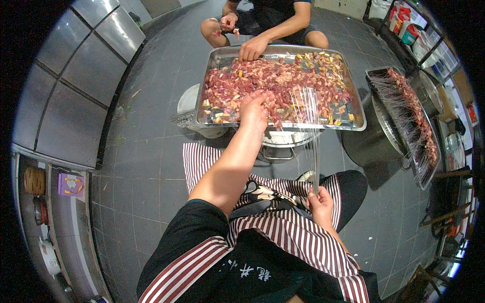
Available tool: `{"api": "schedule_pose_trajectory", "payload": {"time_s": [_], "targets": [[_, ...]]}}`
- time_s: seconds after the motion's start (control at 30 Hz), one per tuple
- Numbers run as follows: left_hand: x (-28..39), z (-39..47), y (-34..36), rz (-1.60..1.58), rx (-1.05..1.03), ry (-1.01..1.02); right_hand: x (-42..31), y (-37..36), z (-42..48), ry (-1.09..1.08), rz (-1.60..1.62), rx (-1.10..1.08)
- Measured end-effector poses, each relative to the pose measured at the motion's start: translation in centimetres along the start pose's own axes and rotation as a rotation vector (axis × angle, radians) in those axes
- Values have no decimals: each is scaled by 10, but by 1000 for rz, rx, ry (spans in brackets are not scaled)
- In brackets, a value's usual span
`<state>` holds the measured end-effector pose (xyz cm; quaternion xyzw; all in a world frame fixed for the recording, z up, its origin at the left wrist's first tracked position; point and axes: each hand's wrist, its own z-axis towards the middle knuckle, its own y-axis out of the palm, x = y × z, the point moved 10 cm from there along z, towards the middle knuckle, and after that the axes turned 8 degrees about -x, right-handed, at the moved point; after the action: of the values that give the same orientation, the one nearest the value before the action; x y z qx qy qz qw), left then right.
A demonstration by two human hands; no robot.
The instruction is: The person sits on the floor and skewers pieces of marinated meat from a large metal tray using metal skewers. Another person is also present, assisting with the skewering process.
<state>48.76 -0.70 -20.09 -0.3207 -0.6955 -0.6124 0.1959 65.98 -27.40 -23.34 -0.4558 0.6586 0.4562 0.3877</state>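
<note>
A large steel tray (356, 123) of cut raw meat (273, 75), mixed with pale and yellow-green pieces, lies before me. My left hand (257, 108) is over its near side, fingers curled on meat pieces; the palm side partly hides them. Low near my right knee, my right hand (321, 204) grips a bundle of thin metal skewers (312, 151). Their tips fan upward in front of the tray's near edge. One separate skewer (291, 151) slants toward a bit of meat (277, 123) at the rim, just right of my left hand.
Across the tray sits a co-worker, one hand (252, 49) in the meat, the other (229, 22) holding skewers with meat. Loaded skewers fill another tray (424, 178) on a large pot (369, 144) at right. A white bucket (188, 99) stands left. Steel cabinets (75, 102) line the left side.
</note>
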Motion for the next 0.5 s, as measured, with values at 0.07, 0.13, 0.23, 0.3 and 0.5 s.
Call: {"api": "schedule_pose_trajectory", "payload": {"time_s": [0.07, 0.13, 0.23, 0.3, 0.5], "targets": [[-6, 1, -2, -66, 26, -17, 0, -1, -1, 10, -14, 5], [-10, 3, -7, -87, 25, -26, 0, -1, -1, 5, -6, -1], [-18, 12, -14, -124, -35, -38, 0, 0, -2, -11, 6, -4], [-22, 12, -14, -115, -30, -58, 0, -1, -2, -16, 10, -1], [-31, 10, -12, -80, -93, -184, 2, 0, -2, -11, 31, -4]]}}
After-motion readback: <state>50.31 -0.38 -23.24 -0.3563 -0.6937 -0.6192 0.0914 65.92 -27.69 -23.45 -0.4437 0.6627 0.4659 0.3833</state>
